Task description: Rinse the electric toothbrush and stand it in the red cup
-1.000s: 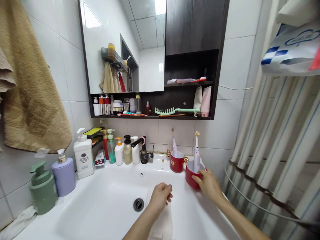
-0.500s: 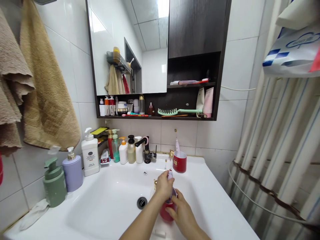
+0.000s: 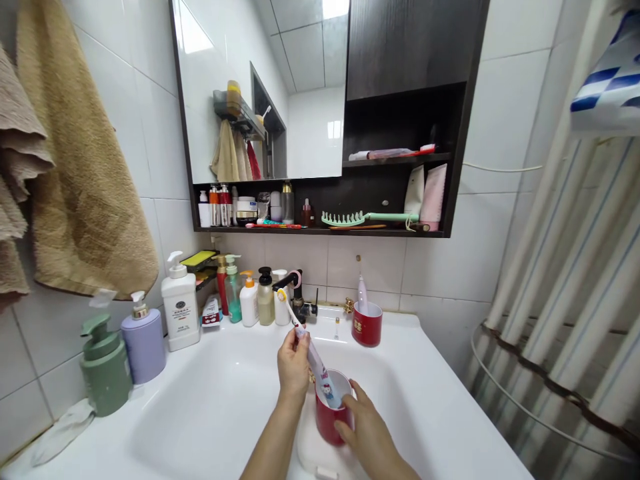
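Note:
My left hand [image 3: 294, 365] pinches the upper part of a light pink electric toothbrush [image 3: 319, 368] with a cartoon print. Its head, ringed in yellow, points up and left beside the black faucet [image 3: 299, 303]. The toothbrush leans, its lower end inside the mouth of a red cup [image 3: 327, 421]. My right hand [image 3: 366, 427] grips this cup from the right, with fingers on its rim and side. Under the cup is a white box-like object [image 3: 313, 448] over the sink basin.
A second red cup [image 3: 367, 327] with a pink device stands on the sink's back right ledge. Pump bottles [image 3: 250, 301] line the back, with larger ones [image 3: 180, 303] at left. A mirror cabinet [image 3: 320, 231] hangs above; pipes [image 3: 555, 293] run along the right.
My left hand has moved left and the toothbrush now tilts left with its head in clear view. My right hand stays on the cup. The camera view has shifted slightly.

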{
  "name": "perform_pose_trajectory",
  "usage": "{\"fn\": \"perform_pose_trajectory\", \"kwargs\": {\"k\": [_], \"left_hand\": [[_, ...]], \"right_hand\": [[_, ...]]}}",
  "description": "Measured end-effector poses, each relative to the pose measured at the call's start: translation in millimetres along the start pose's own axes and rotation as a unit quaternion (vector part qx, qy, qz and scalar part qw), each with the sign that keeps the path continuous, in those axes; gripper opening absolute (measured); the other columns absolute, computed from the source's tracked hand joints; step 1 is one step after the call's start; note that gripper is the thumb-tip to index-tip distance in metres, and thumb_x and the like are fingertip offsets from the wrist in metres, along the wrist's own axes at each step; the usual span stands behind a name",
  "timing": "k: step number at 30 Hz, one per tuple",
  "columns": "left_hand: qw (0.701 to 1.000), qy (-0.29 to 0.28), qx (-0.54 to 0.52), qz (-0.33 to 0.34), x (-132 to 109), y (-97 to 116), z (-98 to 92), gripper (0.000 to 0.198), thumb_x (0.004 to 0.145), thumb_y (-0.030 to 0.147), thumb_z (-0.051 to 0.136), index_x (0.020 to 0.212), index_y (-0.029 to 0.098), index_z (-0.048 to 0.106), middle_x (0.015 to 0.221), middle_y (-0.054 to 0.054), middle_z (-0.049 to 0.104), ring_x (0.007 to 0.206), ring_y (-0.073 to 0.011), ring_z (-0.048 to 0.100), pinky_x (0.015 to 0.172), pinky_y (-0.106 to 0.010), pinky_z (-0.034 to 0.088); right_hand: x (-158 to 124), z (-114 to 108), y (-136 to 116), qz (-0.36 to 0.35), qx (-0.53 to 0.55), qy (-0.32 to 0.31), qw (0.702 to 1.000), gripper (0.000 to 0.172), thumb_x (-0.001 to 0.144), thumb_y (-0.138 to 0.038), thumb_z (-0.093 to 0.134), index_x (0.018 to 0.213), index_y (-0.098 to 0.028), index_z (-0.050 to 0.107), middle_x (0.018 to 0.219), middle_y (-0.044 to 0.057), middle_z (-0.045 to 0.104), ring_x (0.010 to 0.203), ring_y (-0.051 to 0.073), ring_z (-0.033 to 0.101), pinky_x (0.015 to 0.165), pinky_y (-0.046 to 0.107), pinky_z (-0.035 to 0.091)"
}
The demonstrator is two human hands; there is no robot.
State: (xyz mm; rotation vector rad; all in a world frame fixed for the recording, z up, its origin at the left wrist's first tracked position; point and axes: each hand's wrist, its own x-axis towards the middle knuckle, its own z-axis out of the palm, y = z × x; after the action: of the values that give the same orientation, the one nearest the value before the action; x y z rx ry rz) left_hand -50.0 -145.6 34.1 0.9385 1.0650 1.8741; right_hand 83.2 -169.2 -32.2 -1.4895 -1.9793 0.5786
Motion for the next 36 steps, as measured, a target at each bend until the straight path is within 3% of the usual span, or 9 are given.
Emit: {"fn": "perform_pose_trajectory", "kwargs": {"k": [5,10,13,19,22,24,29,32,36], "left_hand": [[0.992,0.004,-0.096,-0.080,-3.0,-9.0,-2.3,0.032,0.052,0.036,0.058,0.075,0.015,0.053,0.064,0.001,0.053,0.059,-0.0091,0.047,0.056,-0.020,0.036],[0.984,-0.062,-0.108,-0.127,-18.7,-18.2,11.4,0.035,0.050,0.039,0.058,0.075,0.015,0.052,0.061,0.001,0.051,0.056,-0.0087,0.046,0.053,-0.020,0.036],[0.978,-0.138,-0.036,-0.151,-28.7,-27.5,16.3,0.036,0.055,0.045,0.052,0.073,0.014,0.052,0.059,0.000,0.051,0.054,-0.0107,0.046,0.052,-0.023,0.036],[0.944,-0.202,0.251,0.066,-36.9,-58.9,5.7,0.024,0.067,0.036,0.040,0.071,0.018,0.056,0.072,-0.005,0.055,0.072,-0.0175,0.047,0.068,-0.028,0.032],[0.922,-0.223,0.293,0.121,-35.1,-67.5,2.8,0.019,0.068,0.030,0.041,0.071,0.020,0.057,0.072,-0.005,0.055,0.073,-0.0182,0.046,0.069,-0.030,0.032],[0.937,-0.197,0.259,0.123,-30.9,-66.1,3.3,0.020,0.068,0.030,0.040,0.071,0.020,0.057,0.073,-0.005,0.055,0.074,-0.0176,0.047,0.070,-0.029,0.032],[0.993,-0.106,0.010,-0.051,-19.8,-47.7,6.2,0.028,0.066,0.037,0.043,0.078,0.015,0.054,0.074,-0.006,0.056,0.069,-0.0146,0.051,0.068,-0.028,0.037],[0.968,-0.128,-0.106,-0.189,-19.7,-40.8,7.2,0.028,0.059,0.036,0.053,0.074,0.013,0.052,0.065,-0.004,0.057,0.061,-0.0133,0.054,0.063,-0.027,0.040],[0.953,-0.116,-0.146,-0.240,-22.4,-41.9,8.7,0.023,0.052,0.031,0.059,0.063,0.012,0.050,0.056,-0.003,0.057,0.054,-0.0128,0.055,0.059,-0.025,0.041]], "right_hand": [[-9.0,-34.6,-1.7,0.009,0.058,0.030,0.998,0.027,0.066,-0.020,0.036,0.089,-0.017,0.049,0.113,0.010,0.042,0.105,0.020,0.037,0.087,0.034,0.028],[-15.4,-33.7,-19.8,-0.009,0.219,-0.007,0.976,0.039,0.066,-0.040,0.041,0.099,-0.018,0.042,0.084,0.006,0.056,0.075,0.017,0.053,0.063,0.026,0.043],[-16.2,-24.9,-24.6,0.009,0.286,-0.030,0.958,0.039,0.065,-0.044,0.042,0.093,-0.017,0.043,0.052,-0.003,0.048,0.042,0.010,0.046,0.040,0.021,0.036],[-16.6,-37.3,-21.1,0.100,0.451,-0.080,0.883,0.033,0.065,-0.049,0.037,0.077,-0.018,0.040,0.049,-0.008,0.039,0.028,0.002,0.031,0.031,0.016,0.023],[-16.5,-36.9,-16.5,0.084,0.454,-0.100,0.882,0.034,0.064,-0.052,0.037,0.067,-0.018,0.037,0.049,-0.008,0.039,0.028,0.002,0.032,0.029,0.015,0.023],[-16.1,-30.6,-12.1,0.069,0.431,-0.114,0.893,0.039,0.062,-0.057,0.036,0.062,-0.018,0.035,0.047,-0.009,0.038,0.027,0.002,0.031,0.027,0.015,0.021],[-19.5,-18.0,-8.5,0.075,0.385,-0.131,0.911,0.038,0.062,-0.057,0.034,0.060,-0.018,0.034,0.046,-0.009,0.037,0.026,0.002,0.030,0.027,0.015,0.021],[-23.3,-18.2,-11.3,0.076,0.357,-0.144,0.920,0.036,0.065,-0.054,0.034,0.059,-0.018,0.034,0.044,-0.008,0.035,0.027,0.002,0.030,0.029,0.016,0.022],[-22.8,-18.0,-12.2,0.068,0.282,-0.122,0.949,0.032,0.065,-0.050,0.034,0.062,-0.018,0.037,0.046,-0.007,0.037,0.029,0.003,0.031,0.030,0.017,0.024]]}}
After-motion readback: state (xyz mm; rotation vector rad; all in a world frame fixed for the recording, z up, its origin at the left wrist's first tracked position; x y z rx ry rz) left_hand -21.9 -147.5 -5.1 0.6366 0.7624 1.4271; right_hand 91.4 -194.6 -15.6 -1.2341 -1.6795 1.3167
